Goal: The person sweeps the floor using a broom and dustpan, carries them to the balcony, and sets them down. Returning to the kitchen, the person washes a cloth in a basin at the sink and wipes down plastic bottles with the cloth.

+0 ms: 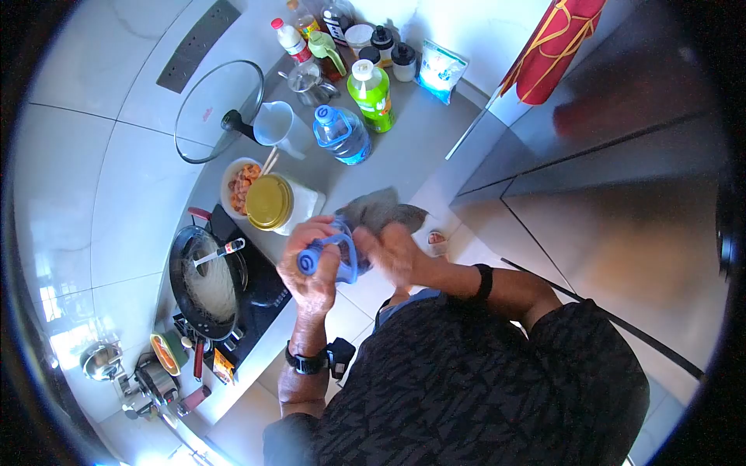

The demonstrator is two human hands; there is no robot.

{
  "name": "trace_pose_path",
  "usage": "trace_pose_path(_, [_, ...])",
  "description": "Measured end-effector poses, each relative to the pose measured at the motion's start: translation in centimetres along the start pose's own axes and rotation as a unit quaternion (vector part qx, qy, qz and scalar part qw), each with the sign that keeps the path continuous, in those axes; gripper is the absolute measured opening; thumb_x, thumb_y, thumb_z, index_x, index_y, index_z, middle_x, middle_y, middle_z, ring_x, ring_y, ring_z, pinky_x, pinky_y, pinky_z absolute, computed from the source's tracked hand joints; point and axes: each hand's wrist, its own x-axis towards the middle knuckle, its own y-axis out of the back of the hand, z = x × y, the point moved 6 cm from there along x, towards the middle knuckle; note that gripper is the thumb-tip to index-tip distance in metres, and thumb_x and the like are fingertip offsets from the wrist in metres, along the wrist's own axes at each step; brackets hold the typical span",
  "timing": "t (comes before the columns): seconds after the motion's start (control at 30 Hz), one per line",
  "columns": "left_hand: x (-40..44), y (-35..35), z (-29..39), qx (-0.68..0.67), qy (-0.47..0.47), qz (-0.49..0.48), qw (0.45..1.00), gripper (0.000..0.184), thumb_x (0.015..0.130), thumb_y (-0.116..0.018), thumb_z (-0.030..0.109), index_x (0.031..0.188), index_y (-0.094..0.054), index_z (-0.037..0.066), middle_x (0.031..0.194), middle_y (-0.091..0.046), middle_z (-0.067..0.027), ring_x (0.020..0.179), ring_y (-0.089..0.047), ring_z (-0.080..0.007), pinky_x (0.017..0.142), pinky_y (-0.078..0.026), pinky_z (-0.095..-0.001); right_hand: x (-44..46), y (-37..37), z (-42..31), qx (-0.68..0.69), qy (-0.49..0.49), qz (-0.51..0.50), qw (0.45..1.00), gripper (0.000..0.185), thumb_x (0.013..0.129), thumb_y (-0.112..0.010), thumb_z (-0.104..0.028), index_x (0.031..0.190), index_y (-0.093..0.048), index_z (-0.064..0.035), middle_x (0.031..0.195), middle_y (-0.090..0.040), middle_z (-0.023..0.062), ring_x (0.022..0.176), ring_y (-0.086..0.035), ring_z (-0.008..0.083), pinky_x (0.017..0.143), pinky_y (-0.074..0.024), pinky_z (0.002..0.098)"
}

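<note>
My left hand (309, 276) is closed around a large water bottle (347, 260) with a blue cap and a blue carrying handle. The cap faces up toward me, and the bottle's lower part is hidden behind my hands. Close by the bottle's right side is my right hand (392, 252), smeared by motion, so I cannot tell whether its fingers touch the bottle. Just beyond my hands, a yellow-lidded tub (270, 203) and a similar blue-capped water bottle (347, 138) stand on the counter.
Noodle-like white strands and a white-handled utensil sit in a wok (185, 260) on the stove (268, 289). A bowl of orange pieces (242, 186), a pitcher (278, 126), a green bottle (371, 101) and several condiment bottles occupy the counter (423, 147). A glass lid (203, 109) leans against the wall.
</note>
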Motion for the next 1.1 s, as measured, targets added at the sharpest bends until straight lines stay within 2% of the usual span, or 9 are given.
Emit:
trace_pose_path(0.13, [-0.6, 0.1, 0.3, -0.014, -0.026, -0.038, 0.999, 0.019, 0.069, -0.058, 0.007, 0.087, -0.058, -0.001, 0.088, -0.063, -0.0149, 0.093, -0.057, -0.0298, 0.096, -0.041, -0.0462, 1.9, 0.1, -3.0, -0.014, 0.086, -0.157, 0.984, 0.036, 0.1, -0.036, -0.037, 0.093, -0.052, -0.0052, 0.071, -0.06, 0.0213, 0.07, -0.064, 0.0353, 0.064, -0.047, 0.0475])
trace_pose_path(0.37, [0.8, 1.6, 1.5, -0.18, -0.01, -0.041, 0.983, 0.024, 0.065, -0.057, 0.015, 0.083, -0.058, 0.0, 0.08, -0.063, -0.0148, 0.089, -0.058, -0.03, 0.093, -0.043, -0.0462, 4.8, -2.8, 4.2, 0.033, -0.027, -0.399, 0.916, 0.04, 0.098, -0.045, -0.044, 0.105, -0.062, -0.008, 0.093, -0.07, 0.0076, 0.085, -0.066, 0.0185, 0.082, -0.051, 0.034])
trace_pose_path(0.4, [1.0, 2.0, 1.4, -0.189, 0.0, -0.038, 0.981, 0.026, 0.067, -0.058, 0.016, 0.086, -0.058, -0.001, 0.082, -0.062, -0.015, 0.091, -0.058, -0.0305, 0.095, -0.042, -0.0477, 4.0, -3.5, 5.8, 0.17, -0.153, -0.42, 0.878, 0.04, 0.097, -0.047, -0.042, 0.108, -0.063, -0.007, 0.098, -0.069, 0.0098, 0.09, -0.066, 0.0198, 0.087, -0.0509, 0.0349])
trace_pose_path(0.5, [1.2, 3.7, 0.8, -0.253, 0.007, -0.01, 0.967, 0.029, 0.069, -0.058, 0.018, 0.091, -0.058, -0.001, 0.085, -0.061, -0.0154, 0.095, -0.058, -0.0317, 0.099, -0.04, -0.0506, 2.0, -4.4, 8.8, 0.483, -0.374, -0.381, 0.694, 0.039, 0.096, -0.051, -0.037, 0.113, -0.064, -0.0041, 0.108, -0.068, 0.0139, 0.099, -0.066, 0.0221, 0.093, -0.0511, 0.0385])
trace_pose_path(0.53, [1.4, 4.2, 0.6, -0.28, 0.004, 0.0, 0.96, 0.029, 0.07, -0.058, 0.018, 0.092, -0.058, -0.001, 0.087, -0.061, -0.0155, 0.096, -0.058, -0.032, 0.1, -0.04, -0.0514, 1.7, -4.3, 9.5, 0.492, -0.341, -0.359, 0.716, 0.046, 0.096, -0.049, -0.041, 0.117, -0.062, -0.0018, 0.113, -0.066, 0.0151, 0.104, -0.065, 0.025, 0.095, -0.05, 0.0434])
trace_pose_path(0.63, [1.8, 5.5, 1.0, -0.183, -0.038, 0.043, 0.981, 0.033, 0.079, -0.054, 0.028, 0.097, -0.056, 0.001, 0.092, -0.057, -0.0142, 0.099, -0.055, -0.0321, 0.1, -0.04, -0.0548, -0.3, -3.2, 5.3, 0.708, -0.325, -0.212, 0.59, 0.052, 0.096, -0.045, -0.048, 0.119, -0.06, -0.0042, 0.115, -0.065, 0.0156, 0.107, -0.064, 0.0275, 0.097, -0.0479, 0.0484])
trace_pose_path(0.77, [1.9, 5.0, 1.1, -0.018, -0.114, 0.051, 0.992, 0.025, 0.08, -0.051, 0.019, 0.094, -0.057, 0.0, 0.096, -0.059, -0.0162, 0.099, -0.057, -0.0344, 0.097, -0.043, -0.0536, -1.3, -3.0, 2.4, 0.709, -0.359, -0.141, 0.59, 0.066, 0.097, -0.031, -0.06, 0.133, -0.049, -0.0077, 0.121, -0.062, 0.0154, 0.114, -0.059, 0.0287, 0.098, -0.0474, 0.0512])
trace_pose_path(0.93, [1.7, 3.7, 1.8, -0.04, -0.077, 0.068, 0.994, 0.02, 0.071, -0.055, 0.006, 0.089, -0.058, -0.002, 0.089, -0.062, -0.0135, 0.092, -0.058, -0.0252, 0.091, -0.043, -0.0403, -0.7, -1.9, 5.6, 0.599, -0.33, -0.041, 0.729, 0.055, 0.098, -0.044, -0.049, 0.129, -0.05, -0.0044, 0.115, -0.065, 0.0135, 0.104, -0.065, 0.0261, 0.089, -0.0539, 0.0421])
trace_pose_path(1.1, [1.3, 3.0, 2.3, -0.033, -0.075, 0.059, 0.995, 0.019, 0.073, -0.057, 0.007, 0.09, -0.058, -0.002, 0.09, -0.063, -0.0123, 0.092, -0.058, -0.0237, 0.091, -0.043, -0.0392, -0.5, 0.3, 8.8, 0.442, -0.279, -0.022, 0.852, 0.043, 0.099, -0.05, -0.037, 0.126, -0.051, -0.0042, 0.116, -0.063, 0.0109, 0.105, -0.062, 0.0225, 0.093, -0.0506, 0.0404])
